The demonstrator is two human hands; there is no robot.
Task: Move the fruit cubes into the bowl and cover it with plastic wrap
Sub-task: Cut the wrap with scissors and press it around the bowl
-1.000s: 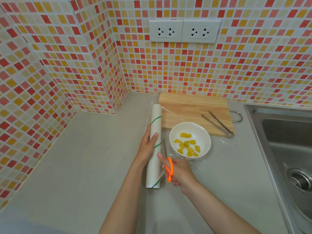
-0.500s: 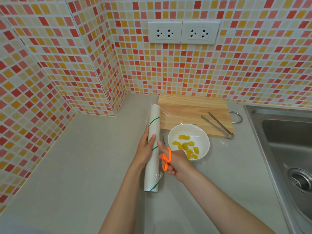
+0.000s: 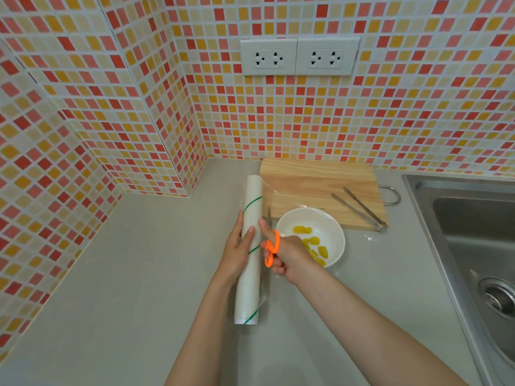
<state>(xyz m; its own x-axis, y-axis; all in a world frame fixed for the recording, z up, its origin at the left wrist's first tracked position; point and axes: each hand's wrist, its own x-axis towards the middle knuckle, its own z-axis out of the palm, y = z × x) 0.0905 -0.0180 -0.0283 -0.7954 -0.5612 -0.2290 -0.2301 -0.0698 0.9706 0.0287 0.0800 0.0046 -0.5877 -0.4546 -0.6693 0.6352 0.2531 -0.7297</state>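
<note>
A white bowl [image 3: 335, 232] holding several yellow fruit cubes [image 3: 312, 241] sits on the grey counter in front of the cutting board. A clear sheet of plastic wrap [image 3: 278, 190] stretches from the roll over the bowl. The white roll of plastic wrap [image 3: 252, 207] lies lengthwise to the left of the bowl, and my left hand [image 3: 237, 250] presses it down. My right hand [image 3: 289, 256] grips orange-handled scissors [image 3: 271, 246], whose blades point away from me between the roll and the bowl.
A wooden cutting board [image 3: 315, 188] lies against the tiled wall with metal tongs [image 3: 359, 207] on its right part. A steel sink [image 3: 473, 235] is at the right. Two wall sockets [image 3: 299, 57] sit above the board.
My right hand with the scissors has moved farther along the roll, away from me, cutting the sheet. My left hand stays on the roll.
</note>
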